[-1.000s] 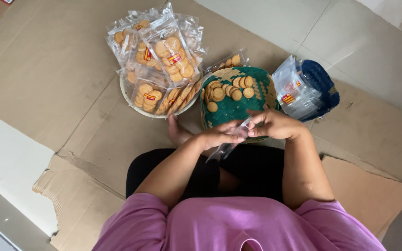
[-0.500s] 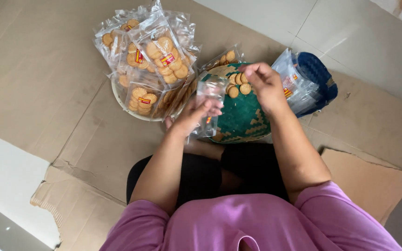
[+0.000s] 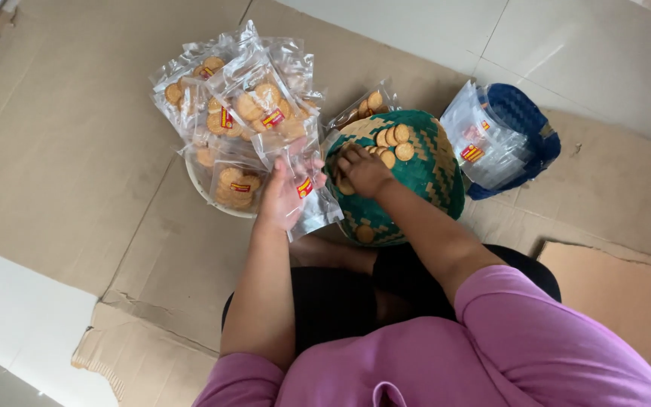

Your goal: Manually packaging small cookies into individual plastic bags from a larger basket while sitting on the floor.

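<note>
My left hand (image 3: 282,197) holds an empty clear plastic bag (image 3: 307,197) with a small red-and-yellow label, just left of a green woven basket (image 3: 431,177). Loose round golden biscuits (image 3: 391,140) lie in that basket. My right hand (image 3: 362,170) reaches into the basket's left side, fingers closed over biscuits there. One filled biscuit packet (image 3: 365,104) leans against the basket's far rim.
A pale round tray (image 3: 199,187) to the left is heaped with filled biscuit packets (image 3: 244,105). A blue woven basket (image 3: 525,124) on the right holds a stack of empty clear bags (image 3: 478,139). Flattened cardboard (image 3: 77,113) covers the tiled floor; my dark-trousered legs are below.
My right hand dropped from above the basket's far rim down onto the biscuits at its left side. My left hand kept the bag and lowered it beside the basket.
</note>
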